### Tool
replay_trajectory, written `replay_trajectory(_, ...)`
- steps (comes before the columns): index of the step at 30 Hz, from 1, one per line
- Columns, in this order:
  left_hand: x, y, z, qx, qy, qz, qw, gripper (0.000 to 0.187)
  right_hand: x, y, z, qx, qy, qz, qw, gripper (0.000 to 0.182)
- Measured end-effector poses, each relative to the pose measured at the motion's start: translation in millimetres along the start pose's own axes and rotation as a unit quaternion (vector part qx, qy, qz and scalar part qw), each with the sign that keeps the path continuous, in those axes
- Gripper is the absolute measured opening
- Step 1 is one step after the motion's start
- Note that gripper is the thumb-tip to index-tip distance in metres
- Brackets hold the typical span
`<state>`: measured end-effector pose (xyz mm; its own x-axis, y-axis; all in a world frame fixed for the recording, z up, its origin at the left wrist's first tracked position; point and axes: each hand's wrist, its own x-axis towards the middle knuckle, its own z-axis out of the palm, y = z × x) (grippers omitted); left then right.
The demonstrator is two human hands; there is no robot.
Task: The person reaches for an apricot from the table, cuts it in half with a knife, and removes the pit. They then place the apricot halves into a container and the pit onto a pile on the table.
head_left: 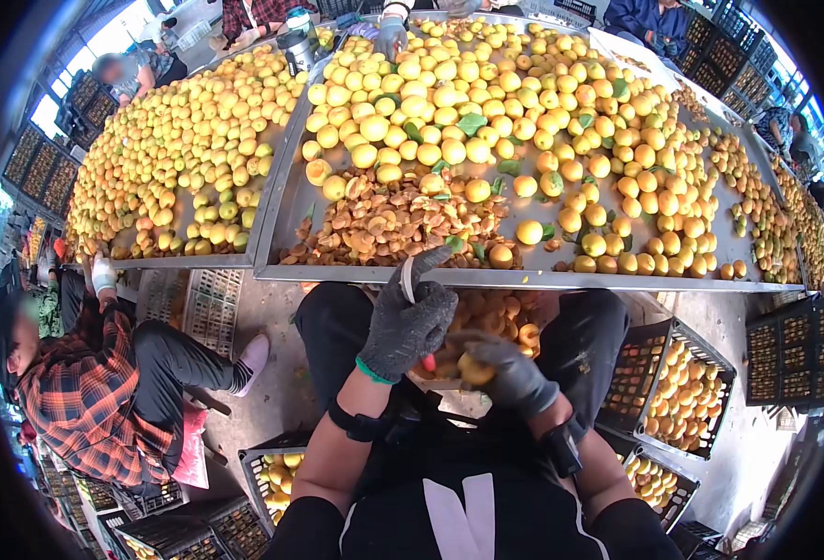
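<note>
My left hand (410,313), in a dark grey glove with a green cuff, is closed just in front of the table edge. It grips a knife (406,282) whose pale curved blade rises beside the raised index finger, and a red end (428,362) shows below the fist. Lower and to the right, my right hand (510,373), also gloved and blurred, has its fingers around a yellow apricot (476,369). Below both hands, a container of orange apricots (496,313) sits between my knees. A heap of brownish-orange cut pieces (403,219) lies on the table straight ahead.
The metal-rimmed table (524,278) carries many whole apricots (449,93) and some green leaves. Crates of fruit (683,397) stand at my right, with another crate (277,476) at my left. A person in a plaid shirt (95,392) sits to the left; a gloved hand (391,37) reaches in opposite.
</note>
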<state>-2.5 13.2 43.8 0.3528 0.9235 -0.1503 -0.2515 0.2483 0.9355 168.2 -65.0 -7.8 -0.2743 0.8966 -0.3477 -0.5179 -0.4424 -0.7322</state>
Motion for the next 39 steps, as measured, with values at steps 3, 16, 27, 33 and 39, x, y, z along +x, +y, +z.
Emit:
replay_trajectory(3,-5,-3,1,-0.123,-0.076,-0.012,0.989,0.049,-5,10,18,-0.015,-0.114,0.084,0.990,0.034)
replay_trajectory(16,-1,-35,-2,-0.218,0.090,0.121,0.964,0.024,-6,33,14,0.167,-0.005,0.002,0.986,0.035)
replay_trajectory(27,-12,-25,0,-0.269,0.123,0.171,0.940,0.015,-17,24,14,0.140,-0.049,-0.049,0.988,0.034)
replay_trajectory(33,-21,-28,-4,-0.243,-0.001,0.093,0.965,0.024,-10,43,-28,0.297,-0.163,0.113,0.934,0.032)
replay_trajectory(39,-23,-33,-2,-0.186,-0.008,0.089,0.978,0.025,-26,21,16,0.241,-0.098,0.071,0.963,0.037)
